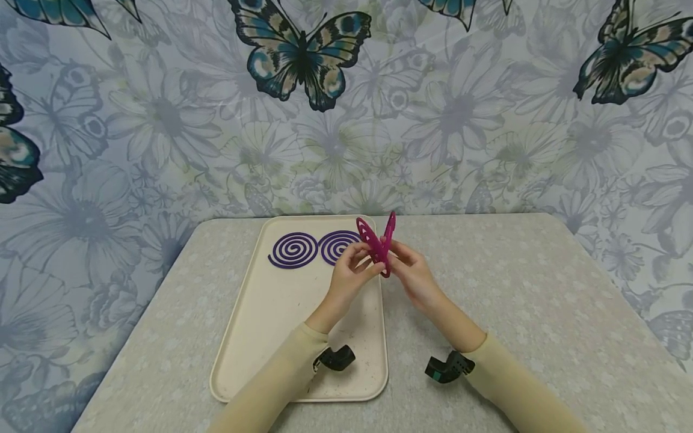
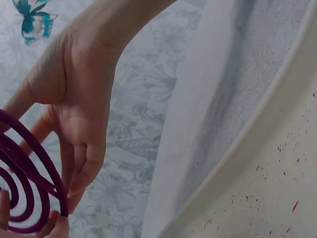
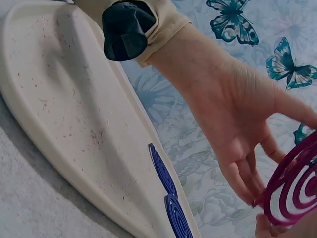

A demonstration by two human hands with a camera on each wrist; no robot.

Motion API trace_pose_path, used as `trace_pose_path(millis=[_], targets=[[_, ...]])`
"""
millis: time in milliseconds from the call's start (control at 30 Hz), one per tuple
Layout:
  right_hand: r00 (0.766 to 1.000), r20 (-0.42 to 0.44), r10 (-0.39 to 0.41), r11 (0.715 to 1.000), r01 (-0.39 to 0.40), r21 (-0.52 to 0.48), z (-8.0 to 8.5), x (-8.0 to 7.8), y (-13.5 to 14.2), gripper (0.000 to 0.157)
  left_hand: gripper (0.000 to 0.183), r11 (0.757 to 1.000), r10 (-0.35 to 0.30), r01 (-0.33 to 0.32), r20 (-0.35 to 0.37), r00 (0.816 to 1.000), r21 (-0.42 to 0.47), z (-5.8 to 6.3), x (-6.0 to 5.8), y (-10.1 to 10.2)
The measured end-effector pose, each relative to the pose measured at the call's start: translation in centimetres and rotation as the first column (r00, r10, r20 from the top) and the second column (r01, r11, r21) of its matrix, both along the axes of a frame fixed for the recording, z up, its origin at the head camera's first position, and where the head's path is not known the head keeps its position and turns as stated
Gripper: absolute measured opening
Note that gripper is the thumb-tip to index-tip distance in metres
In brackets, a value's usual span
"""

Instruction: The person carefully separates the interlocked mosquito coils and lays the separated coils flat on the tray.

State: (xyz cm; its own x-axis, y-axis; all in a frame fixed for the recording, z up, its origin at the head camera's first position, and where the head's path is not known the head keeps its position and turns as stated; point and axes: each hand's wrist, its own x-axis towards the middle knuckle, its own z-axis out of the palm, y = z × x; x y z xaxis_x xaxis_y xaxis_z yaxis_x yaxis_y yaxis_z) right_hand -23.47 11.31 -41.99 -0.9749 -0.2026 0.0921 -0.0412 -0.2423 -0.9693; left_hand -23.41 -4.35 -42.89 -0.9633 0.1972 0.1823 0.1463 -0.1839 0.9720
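Above the tray's right edge, a pair of magenta mosquito coils (image 1: 370,236) is held up, splayed in a V in the head view. My left hand (image 1: 346,281) pinches the coils from the left between thumb and fingers. On the other side my right hand (image 1: 417,276) grips them near the lower part. The spiral rings of the magenta coil (image 3: 273,191) show edge-on beside the left hand's fingers in the right wrist view. In the left wrist view the right hand (image 2: 81,114) reaches to the coil's rim (image 2: 53,178).
A cream tray (image 1: 292,325) lies on the patterned tablecloth (image 1: 487,270). Two purple mosquito coils (image 1: 293,250) lie side by side at its far end. Small reddish crumbs (image 3: 94,136) are scattered over the tray. Behind the table hangs a butterfly-print backdrop (image 1: 335,156).
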Motion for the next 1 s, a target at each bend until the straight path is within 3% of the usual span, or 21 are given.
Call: trace_pose_path(millis=[167,400,500,767,900,1000], targets=[[0.988,0.087,-0.129,0.990,0.134,-0.052,0.0,-0.2,-0.2,0.044,0.046,0.996,0.078,-0.081,0.075,0.994,0.032,-0.2,-0.3,0.4],[0.960,0.164,-0.225,0.972,0.234,-0.034,0.1,-0.1,-0.6,0.042,0.058,0.973,0.196,-0.215,0.197,0.961,0.080,-0.4,-0.7,0.7],[0.952,0.213,-0.219,0.970,0.236,-0.060,0.5,0.1,-0.7,0.043,0.056,0.960,0.213,-0.248,0.241,0.947,0.127,-0.4,-1.0,0.7],[0.940,0.310,-0.140,0.964,0.200,-0.173,1.7,0.2,-0.5,0.018,0.020,0.965,0.166,-0.208,0.241,0.956,0.160,-0.5,-1.5,0.5],[0.931,0.358,-0.072,0.945,0.179,-0.275,2.0,0.0,-0.1,0.042,0.019,0.969,0.134,-0.183,0.275,0.952,0.163,-0.2,-1.5,0.6],[0.924,0.382,-0.025,0.931,0.160,-0.328,2.1,-0.4,0.4,0.059,0.021,0.969,0.145,-0.195,0.288,0.947,0.154,0.3,-1.4,0.5]])
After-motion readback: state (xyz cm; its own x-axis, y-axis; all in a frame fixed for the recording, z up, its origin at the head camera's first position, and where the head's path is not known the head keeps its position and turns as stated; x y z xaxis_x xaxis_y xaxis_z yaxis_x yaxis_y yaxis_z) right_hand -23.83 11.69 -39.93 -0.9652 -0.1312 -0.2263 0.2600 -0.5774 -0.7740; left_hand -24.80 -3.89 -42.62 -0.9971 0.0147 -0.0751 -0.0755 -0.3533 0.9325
